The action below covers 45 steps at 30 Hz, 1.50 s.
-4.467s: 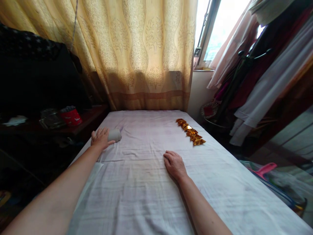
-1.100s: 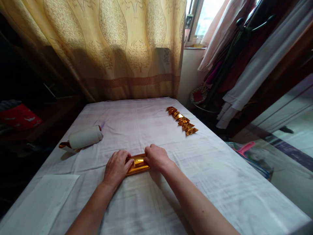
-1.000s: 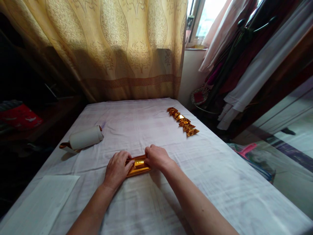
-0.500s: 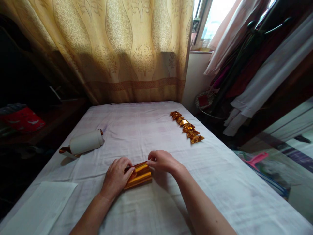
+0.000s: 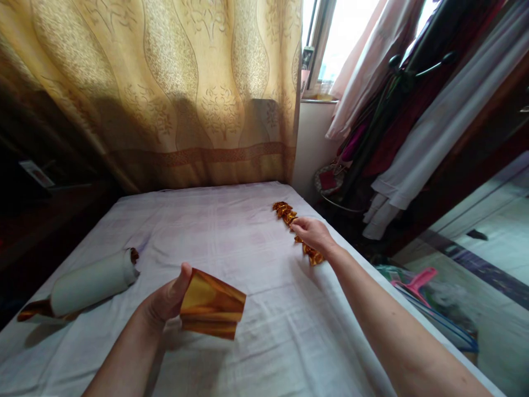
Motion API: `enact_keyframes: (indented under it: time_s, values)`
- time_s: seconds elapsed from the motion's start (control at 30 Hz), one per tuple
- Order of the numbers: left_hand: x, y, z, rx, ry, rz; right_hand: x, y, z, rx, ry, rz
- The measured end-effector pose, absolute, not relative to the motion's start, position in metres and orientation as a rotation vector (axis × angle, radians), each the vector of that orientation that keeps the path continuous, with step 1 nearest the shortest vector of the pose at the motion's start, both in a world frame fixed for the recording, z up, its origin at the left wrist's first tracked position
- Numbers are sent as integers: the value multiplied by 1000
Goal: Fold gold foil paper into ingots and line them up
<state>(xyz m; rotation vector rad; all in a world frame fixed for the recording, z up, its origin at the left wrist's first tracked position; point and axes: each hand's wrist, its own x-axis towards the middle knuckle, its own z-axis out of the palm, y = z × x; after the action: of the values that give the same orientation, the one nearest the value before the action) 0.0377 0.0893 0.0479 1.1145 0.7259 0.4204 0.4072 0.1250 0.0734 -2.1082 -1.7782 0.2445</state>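
My left hand is closed on a sheet of gold foil paper, thumb on top. The sheet is tilted above the bed, with a fold along its lower part. My right hand reaches over a row of small folded gold foil pieces on the right side of the sheet-covered surface. Its fingers are pressed together at a piece in the middle of the row. The hand covers part of the row, and I cannot make out whether a piece is gripped.
A white-backed roll of gold foil lies at left on the white checked cloth. A yellow curtain hangs behind. Hanging clothes and a pink-handled item are past the right edge.
My right hand has let go of the gold foil paper and moved right and away to the row. My left hand has lifted the paper and tilted it. The view has turned slightly.
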Motion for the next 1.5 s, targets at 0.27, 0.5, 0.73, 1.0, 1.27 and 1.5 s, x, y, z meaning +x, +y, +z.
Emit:
enact_keyframes:
  time_s: [0.27,0.5,0.73,1.0,1.27,1.5]
  values:
    - [44,129,8,557,688,967,439,208,73,-2349,-1594,133]
    - [42,142,14,255,709,1242,418,265,49,-2447,-1586,133]
    - [38,144,8,229,693,1200,398,294,38,-2575,-1592,141]
    - [39,143,5,237,660,1198,397,302,34,-2553,-1601,95]
    - [47,141,14,226,729,1247,435,289,46,-2571,-1498,194]
    - [50,141,21,199,778,1257,416,281,45,-2672,-1572,228]
